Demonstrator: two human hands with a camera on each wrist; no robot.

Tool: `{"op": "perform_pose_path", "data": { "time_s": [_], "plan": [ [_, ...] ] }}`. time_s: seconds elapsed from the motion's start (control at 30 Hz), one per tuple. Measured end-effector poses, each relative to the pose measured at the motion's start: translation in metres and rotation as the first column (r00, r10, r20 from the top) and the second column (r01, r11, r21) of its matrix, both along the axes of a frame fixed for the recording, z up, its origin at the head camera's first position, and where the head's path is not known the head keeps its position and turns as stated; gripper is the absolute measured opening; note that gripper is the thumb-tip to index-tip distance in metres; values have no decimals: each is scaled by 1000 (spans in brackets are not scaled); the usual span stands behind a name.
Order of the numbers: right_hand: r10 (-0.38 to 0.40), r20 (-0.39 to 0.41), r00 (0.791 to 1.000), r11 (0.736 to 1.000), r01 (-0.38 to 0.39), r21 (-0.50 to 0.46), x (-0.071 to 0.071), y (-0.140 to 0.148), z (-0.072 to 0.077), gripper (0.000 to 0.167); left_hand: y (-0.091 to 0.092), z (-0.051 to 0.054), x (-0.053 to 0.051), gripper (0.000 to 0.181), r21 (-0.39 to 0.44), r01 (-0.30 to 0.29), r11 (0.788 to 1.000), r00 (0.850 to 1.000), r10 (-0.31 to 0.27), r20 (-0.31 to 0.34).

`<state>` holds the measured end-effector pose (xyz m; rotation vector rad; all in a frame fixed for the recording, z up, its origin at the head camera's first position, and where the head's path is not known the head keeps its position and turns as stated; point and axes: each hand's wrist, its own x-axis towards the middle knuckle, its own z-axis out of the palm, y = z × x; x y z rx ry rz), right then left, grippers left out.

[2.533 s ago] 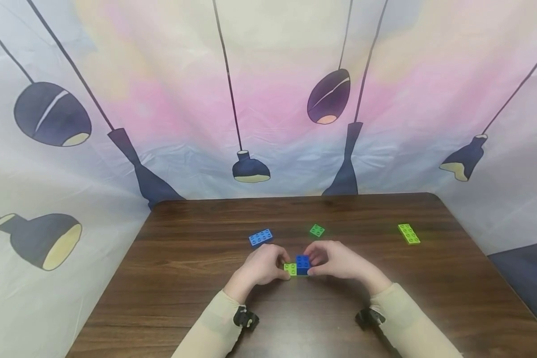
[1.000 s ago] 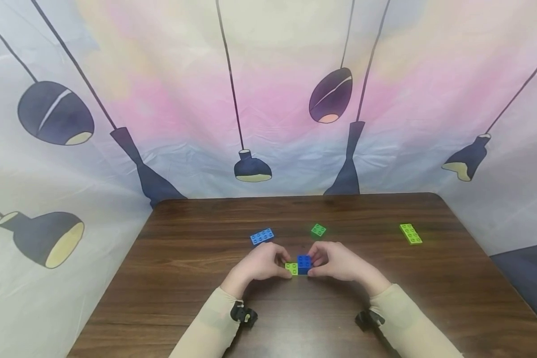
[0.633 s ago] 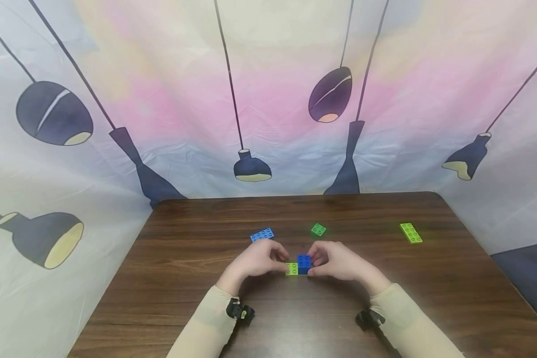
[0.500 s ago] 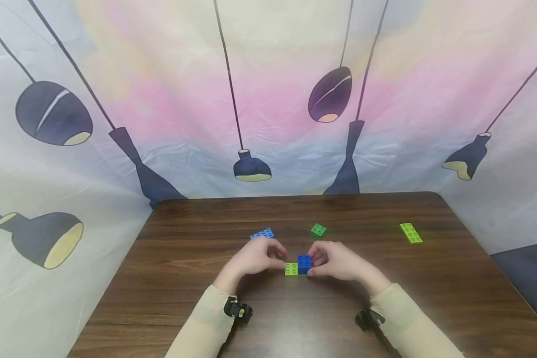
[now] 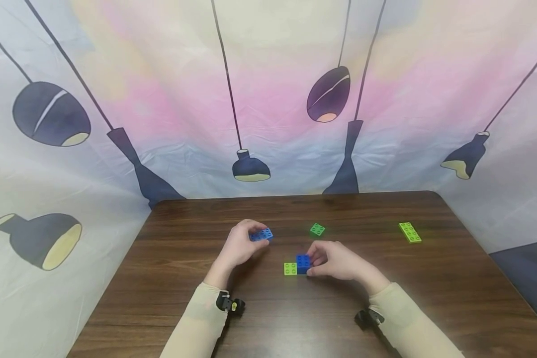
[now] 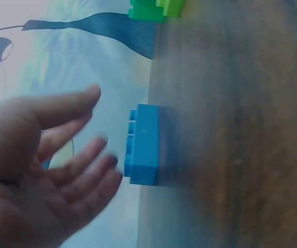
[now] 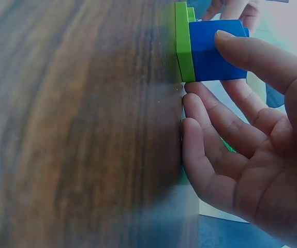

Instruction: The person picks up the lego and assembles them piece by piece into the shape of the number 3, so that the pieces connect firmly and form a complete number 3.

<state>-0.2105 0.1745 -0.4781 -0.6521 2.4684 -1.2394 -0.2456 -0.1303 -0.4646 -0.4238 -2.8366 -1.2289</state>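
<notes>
My right hand (image 5: 337,261) pinches the dark blue toy brick (image 5: 303,264), thumb on its near side in the right wrist view. That brick sits on the right half of a flat lime-green brick (image 5: 290,269), whose left studs show. Over the light blue brick (image 5: 261,234), farther back and left, my left hand (image 5: 241,243) spreads its thumb and fingers. The left wrist view shows that light blue brick (image 6: 144,144) standing just off the fingers (image 6: 91,175), with none curled round it.
On the wooden table (image 5: 183,308), a small green brick (image 5: 317,229) lies behind the dark blue one. A second flat lime-green brick (image 5: 409,232) lies at the far right. Behind the table hangs a cloth (image 5: 273,99) printed with lamps.
The left hand has let go of the lime-green brick and moved back and left to the light blue brick. My right hand stays on the dark blue brick.
</notes>
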Motion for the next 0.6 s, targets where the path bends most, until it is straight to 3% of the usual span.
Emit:
{"op": "perform_pose_path", "data": {
  "time_s": [0.1,0.23,0.4,0.6],
  "plan": [
    [-2,5,1000,1000,2,4,-1,0,-2,32,0,-5,-2,36,-34,-46,998,999,47,4],
    [-1,6,1000,1000,1,9,-2,0,-3,32,-1,-9,-2,42,-94,-69,993,995,75,62],
    [3,3,1000,1000,-3,8,-2,0,-4,32,-3,-11,-4,43,-96,-98,991,990,107,92],
    [8,6,1000,1000,-8,2,-3,0,-4,32,-6,-8,-4,38,-120,-82,989,990,95,107]
  ]
}}
